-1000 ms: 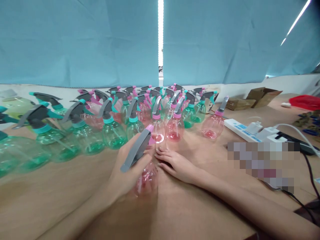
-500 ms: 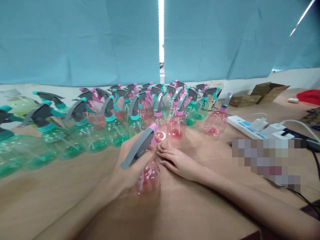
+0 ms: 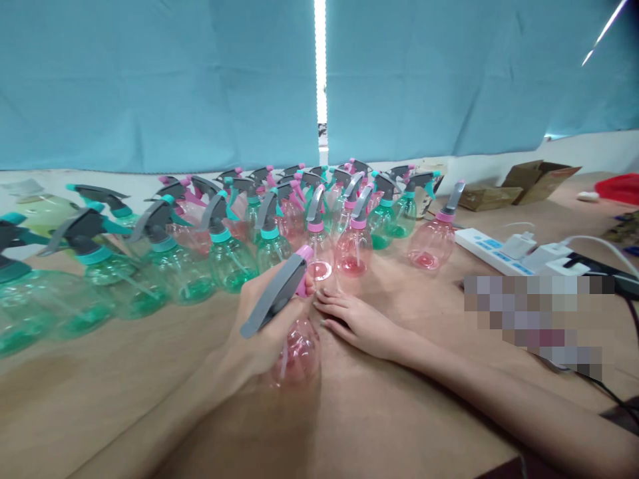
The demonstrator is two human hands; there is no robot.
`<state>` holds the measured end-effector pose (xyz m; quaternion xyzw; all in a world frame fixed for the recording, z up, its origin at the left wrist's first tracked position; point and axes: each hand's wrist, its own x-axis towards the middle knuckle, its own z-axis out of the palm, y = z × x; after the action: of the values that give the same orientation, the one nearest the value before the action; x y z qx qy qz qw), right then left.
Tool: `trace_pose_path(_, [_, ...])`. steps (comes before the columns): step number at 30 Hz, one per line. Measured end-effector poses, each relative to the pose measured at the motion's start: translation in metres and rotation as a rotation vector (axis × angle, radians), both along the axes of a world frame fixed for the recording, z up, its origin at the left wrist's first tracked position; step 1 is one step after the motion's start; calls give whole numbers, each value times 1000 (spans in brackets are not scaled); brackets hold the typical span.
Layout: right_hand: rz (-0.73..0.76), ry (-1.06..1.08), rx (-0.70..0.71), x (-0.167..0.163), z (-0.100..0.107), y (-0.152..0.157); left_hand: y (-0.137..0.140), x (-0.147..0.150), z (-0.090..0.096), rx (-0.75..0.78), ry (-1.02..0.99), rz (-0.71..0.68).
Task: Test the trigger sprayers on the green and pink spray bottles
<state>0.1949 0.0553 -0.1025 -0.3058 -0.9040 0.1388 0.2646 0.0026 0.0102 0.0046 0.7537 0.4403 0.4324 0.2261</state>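
My left hand (image 3: pixel 267 319) is wrapped around the neck of a pink spray bottle (image 3: pixel 298 352) with a grey and pink trigger head. The bottle stands on the brown tabletop (image 3: pixel 379 419), and my fingers hide most of its neck. Close to its right side, my right hand (image 3: pixel 357 319) rests on the table with the fingers stretched out, holding nothing. Just beyond the hands stand two more pink spray bottles (image 3: pixel 353 253). Another pink spray bottle (image 3: pixel 433 241) is farther right. Several green spray bottles (image 3: pixel 232 263) form a row from the middle to the left.
More spray bottles crowd behind, up to the blue curtain (image 3: pixel 164 86). At right lie a white power strip (image 3: pixel 492 251) with plugs and cables, and a pixelated patch. Cardboard boxes (image 3: pixel 542 183) and a red item (image 3: pixel 619 189) are at the far right.
Both hands and the held spray bottle stay almost in place. The view has shifted very slightly.
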Motion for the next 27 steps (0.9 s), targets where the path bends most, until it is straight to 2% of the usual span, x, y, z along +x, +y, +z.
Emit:
trace_pose_path(5, [-7, -7, -5, 0, -1, 0, -1, -1, -3, -29, -57, -54])
trace_pose_path(14, [-7, -5, 5, 0, 0, -1, -6, 4, -1, -9, -88, 113])
trace_pose_path(27, [-8, -27, 8, 1, -1, -1, -7, 5, -1, -22, -67, 108])
